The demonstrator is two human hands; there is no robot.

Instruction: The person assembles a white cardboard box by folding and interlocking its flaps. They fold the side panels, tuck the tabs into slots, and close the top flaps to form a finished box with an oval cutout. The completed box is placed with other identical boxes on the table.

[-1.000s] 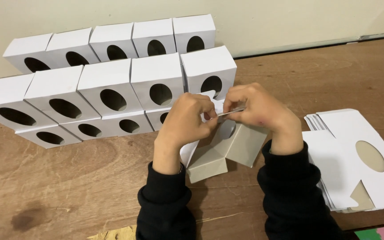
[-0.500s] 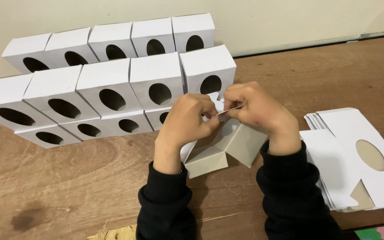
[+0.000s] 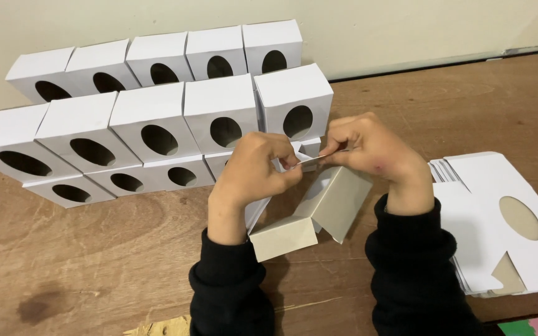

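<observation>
Head view: left hand (image 3: 256, 171) and right hand (image 3: 372, 152) pinch a half-folded carton (image 3: 316, 211) at table centre; finished boxes (image 3: 157, 124) at ten o'clock could topple if nudged, and the pinched flap could crease.

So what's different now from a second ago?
Very little. Both hands, left hand and right hand, keep pinching the far end of the half-folded box; its open near flaps have swung slightly toward the person. The stacked white boxes and flat box blanks stayed put.
</observation>
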